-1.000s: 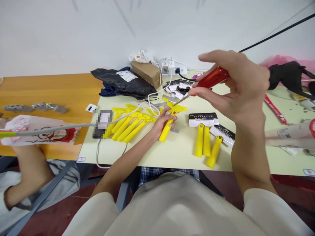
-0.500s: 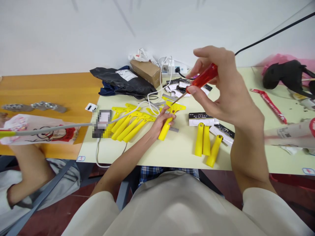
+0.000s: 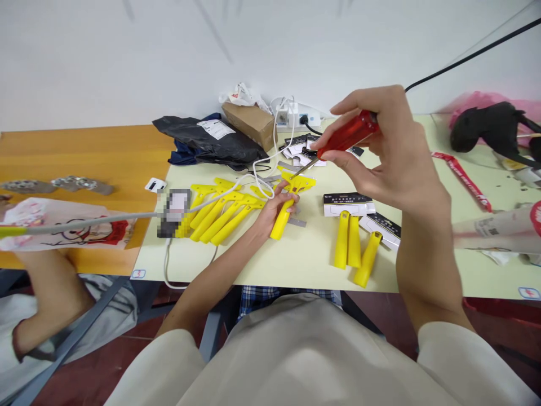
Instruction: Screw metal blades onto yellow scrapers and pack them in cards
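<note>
My left hand (image 3: 276,210) is closed around a yellow scraper (image 3: 279,224), its wide head pointing away from me. In my right hand (image 3: 386,152) is a screwdriver (image 3: 349,136) with a clear red handle, pinched between thumb and fingers. Its metal shaft slants down to the left, and the tip meets the scraper's head near its left corner. Whether a screw sits under the tip is too small to tell. Several more yellow scrapers (image 3: 230,220) lie side by side left of my left hand. Loose yellow handles (image 3: 367,260) rest on the right, below a black-and-white box (image 3: 349,204).
A white cable (image 3: 255,169) loops over the scrapers from a power strip (image 3: 310,117). Behind lie a black plastic parcel (image 3: 236,145) and a cardboard box (image 3: 249,123). A red strap (image 3: 469,183) and black item (image 3: 486,132) lie right. Another person's arm (image 3: 54,282) is at left.
The fingers of my right hand have shifted around the screwdriver handle, which has turned slightly. The screwdriver tip stays at the scraper's head, and my left hand keeps its hold.
</note>
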### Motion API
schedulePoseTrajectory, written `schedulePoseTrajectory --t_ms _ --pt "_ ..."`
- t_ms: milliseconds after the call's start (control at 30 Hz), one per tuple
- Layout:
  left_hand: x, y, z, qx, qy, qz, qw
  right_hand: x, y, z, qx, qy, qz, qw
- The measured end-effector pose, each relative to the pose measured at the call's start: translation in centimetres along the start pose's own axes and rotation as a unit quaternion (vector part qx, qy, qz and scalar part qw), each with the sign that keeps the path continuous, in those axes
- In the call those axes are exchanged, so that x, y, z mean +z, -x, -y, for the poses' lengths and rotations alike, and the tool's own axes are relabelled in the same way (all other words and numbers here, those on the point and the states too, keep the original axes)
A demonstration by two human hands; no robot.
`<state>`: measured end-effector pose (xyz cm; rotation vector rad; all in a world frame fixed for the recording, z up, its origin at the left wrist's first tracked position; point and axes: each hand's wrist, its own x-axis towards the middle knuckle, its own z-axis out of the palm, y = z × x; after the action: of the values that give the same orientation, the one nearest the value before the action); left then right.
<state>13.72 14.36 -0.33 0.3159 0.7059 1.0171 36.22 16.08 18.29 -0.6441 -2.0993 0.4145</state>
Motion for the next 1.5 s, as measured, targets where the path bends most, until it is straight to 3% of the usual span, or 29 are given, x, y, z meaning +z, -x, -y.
schedulePoseTrajectory --t_ms 133,267,433,500,633,800,967,1100,1167,1333,1500 --pt "0.0 -0.1 0.1 -0.001 0.004 0.005 1.0 0.1 0.0 -0.3 -0.002 0.06 -0.049 0.997" --pt "0.1 -0.1 0.0 -0.008 0.012 -0.008 1.0 -0.3 0.2 -0.1 0.042 -0.02 0.007 0.999" --pt "-0.3 -0.2 0.0 -0.011 0.023 -0.003 1.0 -0.7 0.4 0.1 0.073 0.059 -0.017 0.995" --pt "-0.5 -0.2 0.0 -0.01 0.023 0.003 1.0 -0.6 0.4 0.1 0.079 0.045 -0.012 0.996" --pt "-0.6 -0.2 -0.1 -0.002 0.025 0.007 1.0 -0.6 0.3 -0.1 0.055 -0.022 0.006 0.998" --pt "-0.2 -0.1 -0.2 -0.004 0.02 -0.01 1.0 -0.8 0.4 -0.1 0.049 0.074 -0.04 0.995" --pt "0.1 0.1 -0.3 -0.002 0.018 -0.018 1.0 -0.5 0.1 0.5 0.044 -0.02 0.01 0.999" --pt "0.0 0.1 -0.2 0.008 0.01 0.002 1.0 -0.1 0.0 0.7 0.007 0.03 -0.042 0.999" --pt "-0.1 0.1 -0.2 0.008 0.012 0.011 1.0 0.1 0.0 0.6 0.005 0.051 -0.028 0.998" --pt "-0.3 0.0 -0.3 0.005 0.018 0.011 1.0 0.4 -0.1 -0.3 -0.02 -0.013 0.014 1.0" --pt "0.1 0.2 -0.3 0.008 0.024 0.006 1.0 0.6 -0.2 -0.6 -0.06 0.061 -0.055 0.995"
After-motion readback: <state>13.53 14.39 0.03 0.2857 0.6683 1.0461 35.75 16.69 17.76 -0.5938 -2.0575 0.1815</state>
